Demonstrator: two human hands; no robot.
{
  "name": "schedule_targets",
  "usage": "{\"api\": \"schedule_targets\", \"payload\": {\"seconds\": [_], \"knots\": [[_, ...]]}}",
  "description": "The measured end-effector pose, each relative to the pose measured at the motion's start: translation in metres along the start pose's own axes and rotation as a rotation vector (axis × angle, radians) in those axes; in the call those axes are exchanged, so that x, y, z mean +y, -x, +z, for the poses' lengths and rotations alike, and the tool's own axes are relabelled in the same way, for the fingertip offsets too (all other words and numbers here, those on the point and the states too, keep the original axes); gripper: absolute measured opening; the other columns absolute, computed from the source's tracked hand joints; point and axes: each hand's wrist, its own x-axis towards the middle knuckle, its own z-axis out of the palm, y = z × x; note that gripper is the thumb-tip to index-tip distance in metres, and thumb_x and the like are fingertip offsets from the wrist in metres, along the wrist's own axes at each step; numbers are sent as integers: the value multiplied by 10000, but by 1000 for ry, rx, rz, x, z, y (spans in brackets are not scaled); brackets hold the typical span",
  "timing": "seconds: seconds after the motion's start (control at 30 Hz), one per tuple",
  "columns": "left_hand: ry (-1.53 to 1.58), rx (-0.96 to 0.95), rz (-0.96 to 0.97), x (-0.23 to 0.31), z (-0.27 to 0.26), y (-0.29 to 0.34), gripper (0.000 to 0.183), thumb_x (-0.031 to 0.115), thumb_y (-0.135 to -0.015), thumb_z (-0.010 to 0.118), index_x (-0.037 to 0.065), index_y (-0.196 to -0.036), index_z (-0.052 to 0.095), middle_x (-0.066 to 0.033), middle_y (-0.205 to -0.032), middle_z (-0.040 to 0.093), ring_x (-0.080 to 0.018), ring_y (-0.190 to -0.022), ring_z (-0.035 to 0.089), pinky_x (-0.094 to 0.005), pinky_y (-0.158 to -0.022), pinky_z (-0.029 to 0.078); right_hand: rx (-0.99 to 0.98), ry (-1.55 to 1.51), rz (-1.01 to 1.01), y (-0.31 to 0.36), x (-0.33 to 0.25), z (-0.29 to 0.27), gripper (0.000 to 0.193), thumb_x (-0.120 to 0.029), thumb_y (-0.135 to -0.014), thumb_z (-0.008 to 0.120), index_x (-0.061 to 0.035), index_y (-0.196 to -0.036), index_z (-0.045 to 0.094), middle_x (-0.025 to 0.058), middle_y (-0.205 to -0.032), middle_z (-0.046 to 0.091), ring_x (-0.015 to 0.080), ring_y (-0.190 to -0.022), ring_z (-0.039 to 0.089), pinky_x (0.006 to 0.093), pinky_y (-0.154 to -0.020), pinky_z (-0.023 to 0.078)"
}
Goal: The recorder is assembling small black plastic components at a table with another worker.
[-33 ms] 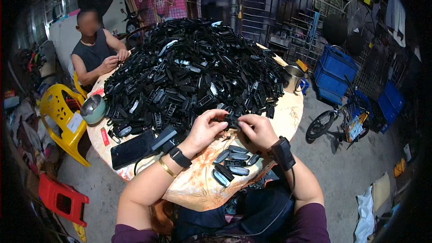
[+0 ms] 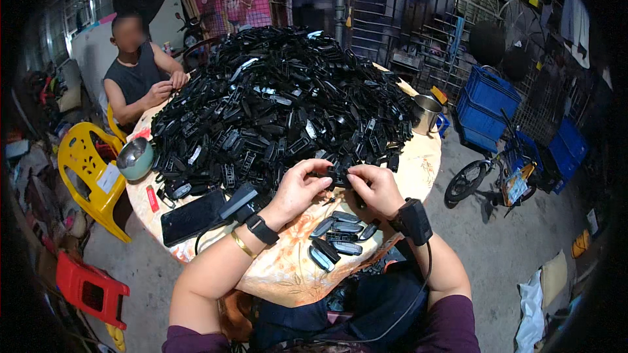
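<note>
A small black plastic piece [image 2: 338, 175] is held between my two hands at the near edge of a big heap of black plastic parts [image 2: 268, 111]. The thumb and fingers of my left hand [image 2: 301, 186] pinch its left side. From the right, my right hand [image 2: 378, 188] grips it with thumb and forefinger. Its finer details are too dark to make out. Just below my hands, several oblong black and grey pieces [image 2: 344, 227] lie in a loose group on the patterned tablecloth [image 2: 278, 271].
Left of my forearm lies a dark flat tablet-like slab [image 2: 190, 219]. A greenish bowl [image 2: 135, 159] stands at the left edge, a metal mug [image 2: 425, 115] at the right. Across the table sits a person [image 2: 140, 68]. Yellow chair [image 2: 91, 173], red stool [image 2: 91, 291], blue crates [image 2: 487, 101] and bicycle [image 2: 487, 173] surround it.
My right hand and wrist have shifted very slightly. The held piece and everything on the table look the same.
</note>
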Motion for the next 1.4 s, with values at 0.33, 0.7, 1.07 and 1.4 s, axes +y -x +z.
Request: {"api": "schedule_targets", "payload": {"seconds": [0.33,0.7,1.07,1.4], "knots": [[-70,39,93,0,-1,-1,287,24,-851,584,-2,-1137,579,-53,-974,632,-87,-812,594,-218,-698,502,115,139,-183,-1,-12,11,126,-90,-780,611,-7,-863,657,159,-787,649,301,-693,641,346,-612,512],[137,102,-6,10,5,2,239,70,-888,548,-25,-1102,594,-65,-990,640,-102,-836,600,-230,-728,508,113,235,-189,2,-23,24,208,-167,-798,645,-1,-915,601,112,-782,615,243,-672,613,322,-598,495],[-85,-21,146,15,-1,3,224,27,-885,512,-6,-1082,613,-89,-974,652,-135,-898,603,-257,-816,481,-13,-31,-47,2,-12,23,264,-244,-779,690,-12,-903,667,150,-753,646,240,-646,633,321,-586,483],[-414,-453,-47,21,11,13,255,119,-801,674,5,-1024,635,-59,-829,665,-88,-782,602,-237,-697,472,-51,444,-98,-17,53,-42,278,20,-715,574,-61,-965,663,72,-992,637,291,-926,550,375,-821,455]]}}
